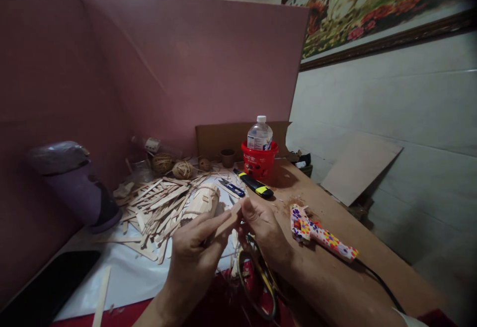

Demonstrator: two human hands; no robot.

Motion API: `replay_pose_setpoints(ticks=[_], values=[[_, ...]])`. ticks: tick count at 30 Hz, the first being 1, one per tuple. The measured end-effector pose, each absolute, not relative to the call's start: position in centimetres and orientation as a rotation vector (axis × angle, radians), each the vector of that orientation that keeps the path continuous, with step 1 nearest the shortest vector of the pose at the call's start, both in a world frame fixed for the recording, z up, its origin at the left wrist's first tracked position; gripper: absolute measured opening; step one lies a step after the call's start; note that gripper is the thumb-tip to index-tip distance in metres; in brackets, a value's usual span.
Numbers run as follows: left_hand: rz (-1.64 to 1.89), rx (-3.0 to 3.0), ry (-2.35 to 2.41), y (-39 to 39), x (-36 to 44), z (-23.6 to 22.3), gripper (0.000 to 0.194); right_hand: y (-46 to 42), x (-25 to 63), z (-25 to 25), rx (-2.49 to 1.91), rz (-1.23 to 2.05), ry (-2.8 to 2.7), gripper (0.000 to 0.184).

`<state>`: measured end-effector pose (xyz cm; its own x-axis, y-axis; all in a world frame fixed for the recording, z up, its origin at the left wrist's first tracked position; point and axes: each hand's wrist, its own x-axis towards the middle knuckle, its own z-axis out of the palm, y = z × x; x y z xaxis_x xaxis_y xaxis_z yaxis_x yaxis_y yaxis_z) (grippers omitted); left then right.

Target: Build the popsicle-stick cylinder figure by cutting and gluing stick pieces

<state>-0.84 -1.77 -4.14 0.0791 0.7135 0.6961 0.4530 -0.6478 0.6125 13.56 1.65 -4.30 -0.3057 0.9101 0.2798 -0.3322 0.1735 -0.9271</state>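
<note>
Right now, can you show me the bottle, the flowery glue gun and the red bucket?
bottle (pixel 260 135), head view, clear side
glue gun (pixel 331 240), head view, flowery handle
red bucket (pixel 257 164), head view, front

Left of centre, we see the stick pile (pixel 164 205) on a sheet (pixel 130 280), with twine balls (pixel 182 170) behind it. Right of centre, a bottle (pixel 260 137) stands in a bucket (pixel 258 164); before it lies a cutter (pixel 256 185), with snips (pixel 233 187) to its left. The glue gun (pixel 321 235) rests on the table (pixel 368 252) at right; we find scissors (pixel 269 283) at bottom centre.
</note>
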Motion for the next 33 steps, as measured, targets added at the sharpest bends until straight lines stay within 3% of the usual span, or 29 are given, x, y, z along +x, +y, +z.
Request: replay_pose_setpoints(ticks=[4,10,26,33], values=[[1.661,2.395,1.191,-1.54,-0.90,-4.54,0.032,1.81,13.64,-4.24,-0.641,1.346,-1.368,0.031],[1.657,2.379,1.219,-1.39,-0.95,-4.46,0.030,1.91,13.57,-4.18,-0.640,1.359,-1.342,0.025],[1.550,2.128,1.364,-1.78,-0.60,-3.96,0.026,1.91,13.49,-4.15,-0.651,1.498,-1.240,0.027],[1.472,1.864,1.355,-1.87,-0.44,-3.94,0.025,1.94,13.44,-3.99,-0.788,1.393,-1.316,0.031]])
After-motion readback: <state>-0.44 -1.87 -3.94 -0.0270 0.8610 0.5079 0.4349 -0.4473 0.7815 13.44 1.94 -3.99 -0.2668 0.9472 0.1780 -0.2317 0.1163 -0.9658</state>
